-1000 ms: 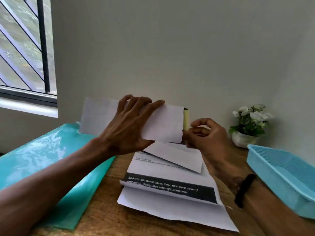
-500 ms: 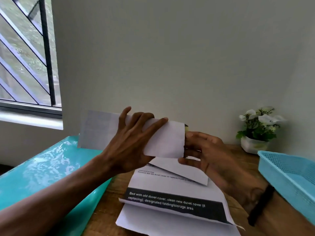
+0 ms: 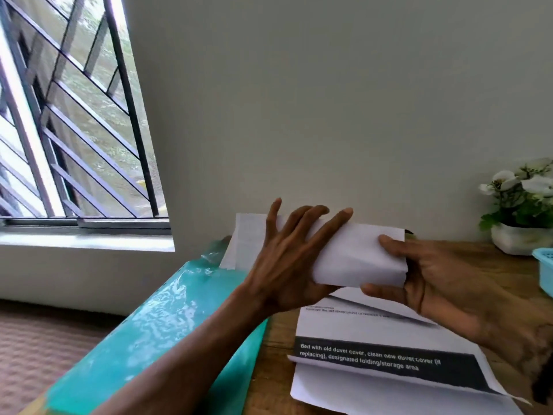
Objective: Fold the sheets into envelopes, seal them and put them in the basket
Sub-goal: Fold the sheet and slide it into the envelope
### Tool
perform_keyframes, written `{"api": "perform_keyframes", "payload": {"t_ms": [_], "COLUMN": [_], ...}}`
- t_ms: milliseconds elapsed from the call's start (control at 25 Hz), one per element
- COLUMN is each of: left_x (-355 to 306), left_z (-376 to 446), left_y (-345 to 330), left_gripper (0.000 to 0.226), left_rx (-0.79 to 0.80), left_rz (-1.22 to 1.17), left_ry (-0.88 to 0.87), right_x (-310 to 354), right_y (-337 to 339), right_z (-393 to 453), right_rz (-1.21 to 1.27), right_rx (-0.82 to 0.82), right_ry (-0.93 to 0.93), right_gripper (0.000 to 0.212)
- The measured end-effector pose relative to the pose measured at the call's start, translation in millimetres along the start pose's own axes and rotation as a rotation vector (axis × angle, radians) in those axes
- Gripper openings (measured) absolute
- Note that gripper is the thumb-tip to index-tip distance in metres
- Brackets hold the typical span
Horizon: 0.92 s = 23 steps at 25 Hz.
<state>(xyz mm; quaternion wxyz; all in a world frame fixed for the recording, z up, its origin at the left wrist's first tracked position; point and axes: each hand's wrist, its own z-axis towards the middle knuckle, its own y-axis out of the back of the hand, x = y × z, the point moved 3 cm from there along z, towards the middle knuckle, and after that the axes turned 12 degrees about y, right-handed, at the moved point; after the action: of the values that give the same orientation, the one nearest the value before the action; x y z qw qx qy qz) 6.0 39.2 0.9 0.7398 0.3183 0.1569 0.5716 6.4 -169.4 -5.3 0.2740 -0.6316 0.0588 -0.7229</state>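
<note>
Your left hand (image 3: 287, 265) has its grip on the folded sheet (image 3: 353, 253), fingers spread over the face and thumb beneath, holding it up above the table (image 3: 478, 259). Your right hand (image 3: 443, 283) pinches the sheet's right end between thumb and fingers. Under them lie loose printed sheets (image 3: 383, 363) on the table. The blue basket (image 3: 543, 271) shows only at the right edge, beside a potted plant (image 3: 520, 211). A teal cover (image 3: 167, 324) lies to the left.
</note>
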Motion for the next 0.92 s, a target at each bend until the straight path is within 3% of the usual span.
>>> {"api": "perform_keyframes", "payload": {"t_ms": [280, 400, 480, 560, 640, 680, 760, 840, 920], "left_x": [0, 3, 8, 17, 27, 34, 48, 61, 69], "left_z": [-1, -2, -3, -2, -2, -1, -2, -4, -4], "left_y": [-2, -9, -12, -12, -14, -15, -17, -18, -19], "left_gripper": [0.091, 0.093, 0.094, 0.094, 0.092, 0.092, 0.094, 0.092, 0.089], "left_rx": [-0.029, -0.045, -0.086, -0.134, -0.143, -0.136, -0.119, -0.122, -0.138], "left_rz": [0.054, 0.071, 0.067, 0.070, 0.098, 0.111, 0.118, 0.116, 0.104], "left_ry": [-0.012, 0.003, 0.024, 0.062, 0.105, 0.128, 0.176, 0.214, 0.240], "right_x": [3, 2, 4, 10, 18, 23, 26, 19, 12], "right_y": [-8, -15, -13, -2, 16, 26, 38, 49, 57], "right_z": [-6, -9, -6, 1, 6, 9, 14, 18, 21], "right_rz": [-0.013, -0.036, -0.066, -0.167, -0.437, -0.703, -1.255, -1.536, -1.638], "right_rx": [0.154, 0.209, 0.184, 0.039, -0.141, -0.163, -0.034, 0.104, 0.153], "right_ry": [-0.066, -0.048, -0.010, 0.074, 0.211, 0.298, 0.370, 0.229, 0.102], "right_gripper": [0.062, 0.058, 0.049, 0.041, 0.036, 0.031, 0.030, 0.055, 0.080]}}
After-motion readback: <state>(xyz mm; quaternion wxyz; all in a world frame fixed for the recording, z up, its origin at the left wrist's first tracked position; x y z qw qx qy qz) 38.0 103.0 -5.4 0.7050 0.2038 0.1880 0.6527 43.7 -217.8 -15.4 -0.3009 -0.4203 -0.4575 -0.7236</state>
